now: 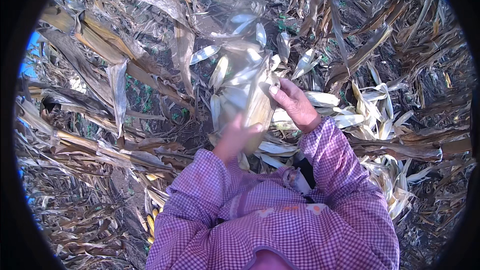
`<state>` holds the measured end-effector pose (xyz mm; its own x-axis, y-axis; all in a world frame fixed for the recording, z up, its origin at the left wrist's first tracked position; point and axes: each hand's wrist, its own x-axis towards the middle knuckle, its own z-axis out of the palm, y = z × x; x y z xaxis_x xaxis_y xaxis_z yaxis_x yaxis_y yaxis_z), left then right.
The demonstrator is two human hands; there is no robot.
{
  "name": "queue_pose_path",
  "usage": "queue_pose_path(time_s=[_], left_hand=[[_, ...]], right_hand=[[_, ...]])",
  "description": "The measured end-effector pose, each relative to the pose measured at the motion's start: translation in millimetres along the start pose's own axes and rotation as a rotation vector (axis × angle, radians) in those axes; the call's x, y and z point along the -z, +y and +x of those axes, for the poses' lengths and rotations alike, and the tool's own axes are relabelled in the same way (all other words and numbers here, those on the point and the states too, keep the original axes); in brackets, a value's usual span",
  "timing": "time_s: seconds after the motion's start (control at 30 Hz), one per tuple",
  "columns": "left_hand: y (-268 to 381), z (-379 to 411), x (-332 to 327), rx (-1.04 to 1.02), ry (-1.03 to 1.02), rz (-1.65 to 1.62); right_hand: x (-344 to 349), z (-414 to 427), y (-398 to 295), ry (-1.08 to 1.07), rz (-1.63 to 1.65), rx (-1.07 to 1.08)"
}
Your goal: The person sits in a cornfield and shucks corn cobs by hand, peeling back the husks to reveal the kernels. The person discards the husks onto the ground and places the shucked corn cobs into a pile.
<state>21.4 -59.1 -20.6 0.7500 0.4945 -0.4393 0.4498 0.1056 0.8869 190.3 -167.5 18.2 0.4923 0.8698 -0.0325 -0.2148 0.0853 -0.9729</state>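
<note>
An ear of corn in its dry, pale husk (260, 107) is held tilted in front of my body, its ragged end pointing away from me. My right hand (296, 105) grips the upper right side of the ear, with the thumb pressed on the husk. Blurred by motion, my left hand (235, 137) is at the lower left of the same ear. Its thumb overlaps the husk, but whether the fingers grip it cannot be made out. Loose pale husks (234, 78) lie on the ground just beyond and beneath the ear.
Dry corn stalks and leaves (123, 60) lean in from the left, and more dry leaves (360, 52) hang at the right. A heap of torn husks (375, 112) lies to my right. Husked yellow ears (151, 224) show at lower left beside my sleeve.
</note>
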Motion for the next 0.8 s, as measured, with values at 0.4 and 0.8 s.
queue_pose_path(time_s=[0.4, 0.8], left_hand=[[2.3, 8.1, -13.6, -0.304, 0.143, 0.173], [-7.9, 12.4, -13.3, -0.09, -0.103, -0.314]], right_hand=[[-3.3, 22.9, 35.8, 0.242, -0.116, 0.096], [-33.0, 21.0, 20.6, 0.224, 0.203, -0.003]])
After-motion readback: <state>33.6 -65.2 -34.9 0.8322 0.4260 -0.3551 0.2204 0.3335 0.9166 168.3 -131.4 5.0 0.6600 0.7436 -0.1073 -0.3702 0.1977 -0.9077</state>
